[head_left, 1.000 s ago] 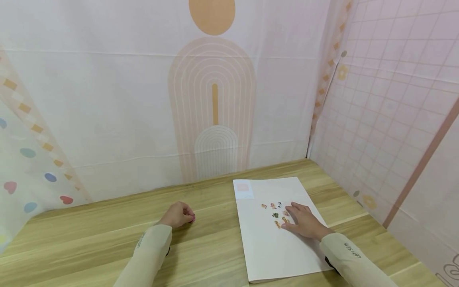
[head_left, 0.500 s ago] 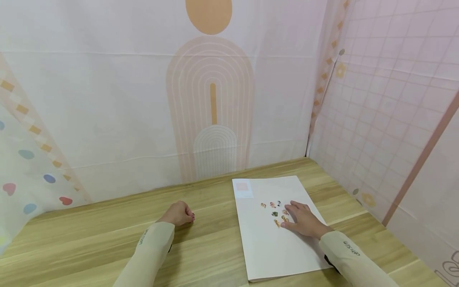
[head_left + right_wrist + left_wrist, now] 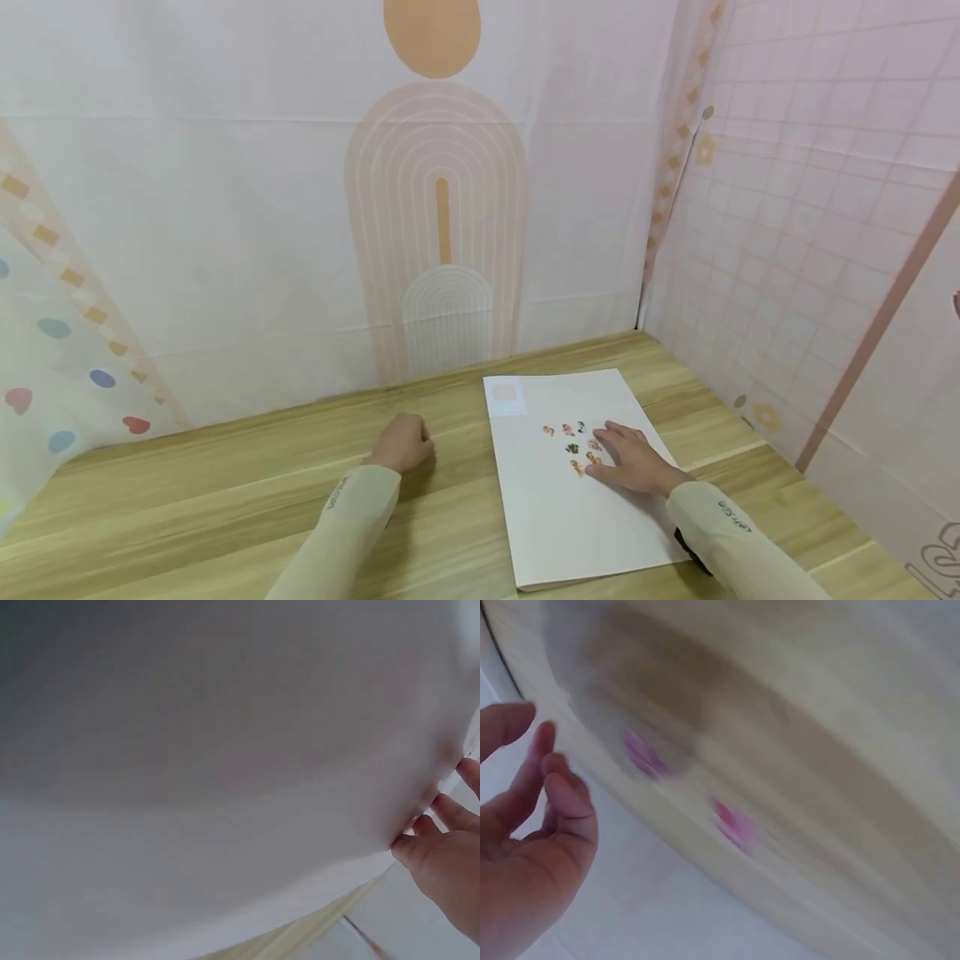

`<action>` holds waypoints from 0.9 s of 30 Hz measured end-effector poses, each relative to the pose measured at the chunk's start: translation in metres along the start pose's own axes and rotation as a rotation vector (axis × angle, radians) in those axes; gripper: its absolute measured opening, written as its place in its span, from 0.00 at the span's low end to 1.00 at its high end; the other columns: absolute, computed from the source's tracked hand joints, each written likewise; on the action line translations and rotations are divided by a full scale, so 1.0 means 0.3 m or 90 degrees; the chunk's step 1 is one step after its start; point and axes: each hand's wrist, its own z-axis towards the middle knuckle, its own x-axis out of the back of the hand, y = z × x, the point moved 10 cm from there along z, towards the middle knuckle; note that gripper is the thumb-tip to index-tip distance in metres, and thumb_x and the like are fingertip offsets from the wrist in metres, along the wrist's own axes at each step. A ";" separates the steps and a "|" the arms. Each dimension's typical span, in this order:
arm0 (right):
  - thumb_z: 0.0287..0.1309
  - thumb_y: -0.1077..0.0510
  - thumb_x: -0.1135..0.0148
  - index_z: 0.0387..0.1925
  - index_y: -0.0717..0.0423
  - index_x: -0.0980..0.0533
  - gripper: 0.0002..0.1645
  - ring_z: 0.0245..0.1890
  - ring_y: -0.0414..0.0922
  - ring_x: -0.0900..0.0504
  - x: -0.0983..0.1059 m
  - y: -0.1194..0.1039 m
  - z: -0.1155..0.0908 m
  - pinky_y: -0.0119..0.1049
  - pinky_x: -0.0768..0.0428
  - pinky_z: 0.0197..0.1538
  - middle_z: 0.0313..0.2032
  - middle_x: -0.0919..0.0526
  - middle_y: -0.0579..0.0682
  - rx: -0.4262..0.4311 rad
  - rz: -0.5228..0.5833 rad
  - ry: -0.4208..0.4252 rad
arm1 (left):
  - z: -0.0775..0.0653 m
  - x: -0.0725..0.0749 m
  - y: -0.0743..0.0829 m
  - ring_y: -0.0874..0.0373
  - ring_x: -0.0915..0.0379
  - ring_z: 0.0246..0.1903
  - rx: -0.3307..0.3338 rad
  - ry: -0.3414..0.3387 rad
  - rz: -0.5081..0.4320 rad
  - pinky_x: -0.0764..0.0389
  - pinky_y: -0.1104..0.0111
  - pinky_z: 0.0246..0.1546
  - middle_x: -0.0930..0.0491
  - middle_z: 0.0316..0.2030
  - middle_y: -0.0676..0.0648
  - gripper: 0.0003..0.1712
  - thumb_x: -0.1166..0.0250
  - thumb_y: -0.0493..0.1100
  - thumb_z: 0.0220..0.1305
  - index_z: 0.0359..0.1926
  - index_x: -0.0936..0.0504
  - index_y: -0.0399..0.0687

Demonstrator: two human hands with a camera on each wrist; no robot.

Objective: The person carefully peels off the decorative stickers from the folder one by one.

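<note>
My left hand [image 3: 405, 442] is low over the wooden table, left of a white paper pad [image 3: 558, 533]. Its fingers curl loosely, with the thumb apart from them and nothing between in the left wrist view. Two small pink pieces [image 3: 645, 755], blurred, lie on the table beyond that hand; in the head view they are hidden. My right hand [image 3: 633, 462] rests with spread fingers on the pad. Beside its fingertips is a loose cluster of small colourful stickers or cut-outs, among them a green one [image 3: 572, 448] and an orange one [image 3: 576, 467].
A pale label with a pink square [image 3: 506, 395] is at the pad's far left corner. Wood-grain table [image 3: 187, 500] surrounds the pad. A printed cloth [image 3: 262, 250] hangs along the back edge, and another grid-patterned cloth [image 3: 787, 250] borders the right side.
My left hand has moved to the right, closer to the pad. The pink piece formerly at its fingertips no longer shows in the head view. The right hand stays in place.
</note>
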 end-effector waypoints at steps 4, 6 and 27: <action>0.49 0.47 0.38 0.55 0.66 0.35 0.38 0.58 0.65 0.46 0.004 -0.009 -0.001 0.59 0.46 0.55 0.59 0.42 0.68 -0.004 0.033 -0.012 | 0.024 -0.035 0.093 0.59 0.35 0.19 -0.020 0.027 -0.077 0.31 0.69 0.20 0.28 0.19 0.50 0.03 0.41 0.32 0.50 0.22 0.25 0.39; 0.49 0.47 0.38 0.56 0.66 0.36 0.38 0.59 0.65 0.47 0.004 -0.013 -0.003 0.59 0.47 0.56 0.59 0.42 0.68 -0.008 0.048 -0.020 | 0.031 -0.053 0.145 0.60 0.36 0.18 -0.038 0.032 -0.113 0.32 0.70 0.19 0.29 0.18 0.50 0.03 0.41 0.31 0.51 0.23 0.26 0.39; 0.47 0.50 0.35 0.56 0.66 0.36 0.39 0.60 0.65 0.48 -0.003 -0.007 0.008 0.58 0.49 0.58 0.60 0.45 0.69 -0.026 0.061 -0.053 | 0.080 -0.266 0.484 0.65 0.38 0.19 -0.095 -0.074 -0.252 0.33 0.77 0.23 0.25 0.20 0.49 0.02 0.37 0.28 0.48 0.24 0.20 0.35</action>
